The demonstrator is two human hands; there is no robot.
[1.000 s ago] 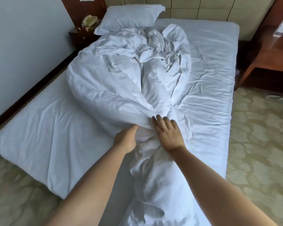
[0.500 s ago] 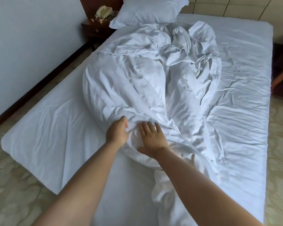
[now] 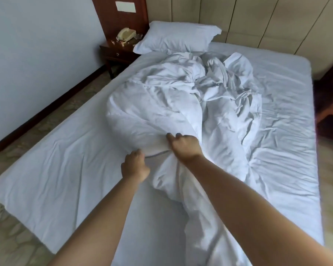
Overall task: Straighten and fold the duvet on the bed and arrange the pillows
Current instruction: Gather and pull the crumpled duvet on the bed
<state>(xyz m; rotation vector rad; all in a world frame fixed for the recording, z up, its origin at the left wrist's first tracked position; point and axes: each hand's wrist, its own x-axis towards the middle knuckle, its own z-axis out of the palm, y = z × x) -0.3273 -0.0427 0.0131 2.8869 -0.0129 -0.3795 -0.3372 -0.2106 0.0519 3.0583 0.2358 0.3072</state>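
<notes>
Currently the duvet (image 3: 181, 104) lies bunched mid-bed (image 3: 56, 169), a tail trailing off the foot. The right hand (image 3: 185, 146) clenches a fold at its near bulge; the left hand (image 3: 135, 166) curls at the edge below, apparently gripping it, likely to draw the bundle flat. One pillow (image 3: 175, 38) sits at the headboard.

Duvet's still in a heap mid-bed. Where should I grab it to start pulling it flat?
Probably the near fold of the duvet, from the foot of the bed. The right hand already grips it there; the left hand is beside it. A loose tail trails toward you, giving a free edge.
</notes>
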